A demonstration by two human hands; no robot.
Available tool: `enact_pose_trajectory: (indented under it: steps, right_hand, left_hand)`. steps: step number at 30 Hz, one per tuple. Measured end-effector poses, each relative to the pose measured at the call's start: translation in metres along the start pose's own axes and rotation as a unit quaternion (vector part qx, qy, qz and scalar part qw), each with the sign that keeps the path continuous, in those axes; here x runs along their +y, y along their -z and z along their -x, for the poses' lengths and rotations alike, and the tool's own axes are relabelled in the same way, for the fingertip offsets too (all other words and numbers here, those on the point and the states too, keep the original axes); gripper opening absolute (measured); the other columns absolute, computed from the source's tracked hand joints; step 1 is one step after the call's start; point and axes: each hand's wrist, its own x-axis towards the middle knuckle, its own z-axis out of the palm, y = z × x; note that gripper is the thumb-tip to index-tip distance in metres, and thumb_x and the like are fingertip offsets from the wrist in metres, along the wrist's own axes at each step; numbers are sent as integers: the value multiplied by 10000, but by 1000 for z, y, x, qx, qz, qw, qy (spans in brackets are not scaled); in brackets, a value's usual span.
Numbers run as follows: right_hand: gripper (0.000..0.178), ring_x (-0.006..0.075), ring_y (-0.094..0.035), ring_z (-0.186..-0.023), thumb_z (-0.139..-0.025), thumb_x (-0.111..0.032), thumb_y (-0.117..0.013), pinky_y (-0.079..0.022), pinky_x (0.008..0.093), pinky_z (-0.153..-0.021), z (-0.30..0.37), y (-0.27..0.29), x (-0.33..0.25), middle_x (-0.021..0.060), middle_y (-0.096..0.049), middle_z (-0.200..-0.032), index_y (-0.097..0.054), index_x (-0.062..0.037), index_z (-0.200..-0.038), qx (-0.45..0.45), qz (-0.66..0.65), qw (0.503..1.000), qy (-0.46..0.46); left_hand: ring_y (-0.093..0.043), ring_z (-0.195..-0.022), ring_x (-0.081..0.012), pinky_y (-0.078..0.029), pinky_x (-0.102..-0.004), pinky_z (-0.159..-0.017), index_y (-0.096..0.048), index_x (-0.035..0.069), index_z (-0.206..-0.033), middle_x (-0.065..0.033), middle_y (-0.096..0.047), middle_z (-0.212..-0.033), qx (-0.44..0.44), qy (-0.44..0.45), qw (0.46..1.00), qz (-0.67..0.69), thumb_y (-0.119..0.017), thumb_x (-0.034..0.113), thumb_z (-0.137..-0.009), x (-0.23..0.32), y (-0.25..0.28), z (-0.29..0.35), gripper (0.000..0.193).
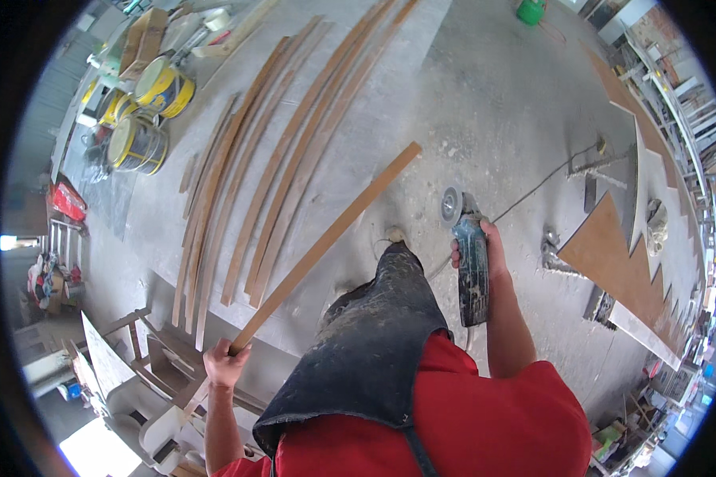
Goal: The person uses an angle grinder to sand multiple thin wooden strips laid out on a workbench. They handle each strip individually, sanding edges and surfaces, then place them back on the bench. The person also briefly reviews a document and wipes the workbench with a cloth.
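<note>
My left hand (226,363) is closed around the near end of a long, thin brown strip (326,242), which slants up and away to the right. My right hand (493,253) grips the teal body of an angle grinder (472,270). The grinder's disc (453,205) points away from me, apart from the strip, and I cannot tell whether it spins. A cord (533,191) runs over the floor beyond the grinder. A dark, dusty apron (366,342) covers my front between both arms.
Several more brown strips (282,175) lie side by side on the grey floor, ahead to the left. Yellow-and-dark buckets (165,87) stand at the far left. At the right is a jagged-edged brown sheet (612,250). Wooden frame pieces (155,362) sit by my left arm.
</note>
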Motion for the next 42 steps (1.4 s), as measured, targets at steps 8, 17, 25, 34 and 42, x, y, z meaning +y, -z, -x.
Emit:
enact_pose_trajectory:
  steps: [8, 17, 25, 34, 42]
  right_hand:
    - [677, 272, -690, -649, -836, -673, -609, -569, 401, -601, -59, 28, -26, 142, -708, -840, -661, -49, -1091, -31, -5, 995, -94]
    - [440, 277, -710, -695, -846, -416, -692, -580, 382, -623, -136, 25, -76, 167, -715, -834, -693, -7, -1006, -182, 25, 966, -180]
    - [578, 286, -708, -722, -751, -326, -756, -600, 390, -617, -175, 9, -109, 212, -708, -895, -638, 59, -1166, -189, 83, 945, -255]
    - [725, 261, -716, -787, -705, -302, -817, -621, 392, -656, -176, 7, -119, 189, -709, -946, -574, 49, -1291, -195, 107, 935, -276]
    - [644, 243, -715, -798, -815, -246, -745, -630, 373, -697, -175, 14, -112, 177, -699, -983, -518, 0, -1365, -171, 130, 941, -260]
  left_hand:
    - [-663, -656, -383, -513, -487, -581, -556, 70, -790, -128, -656, -704, -105, 99, 986, -87, -811, 381, -825, 4, 11, -16, 403]
    - [-670, -869, -448, -517, -527, -728, -674, 60, -1006, -201, -699, -894, -268, 169, 940, -127, -733, 360, -839, -6, 12, -30, 348]
    - [-673, -853, -451, -532, -518, -725, -673, 42, -996, -196, -701, -870, -287, 159, 932, -153, -773, 454, -827, -5, 19, -31, 456]
    - [-682, -881, -433, -536, -507, -743, -687, 66, -979, -177, -709, -904, -316, 191, 914, -168, -834, 327, -786, -17, 19, -27, 357]
    - [-658, -786, -404, -524, -498, -716, -622, 84, -815, -161, -671, -802, -299, 177, 923, -165, -745, 237, -824, 1, 15, -33, 196]
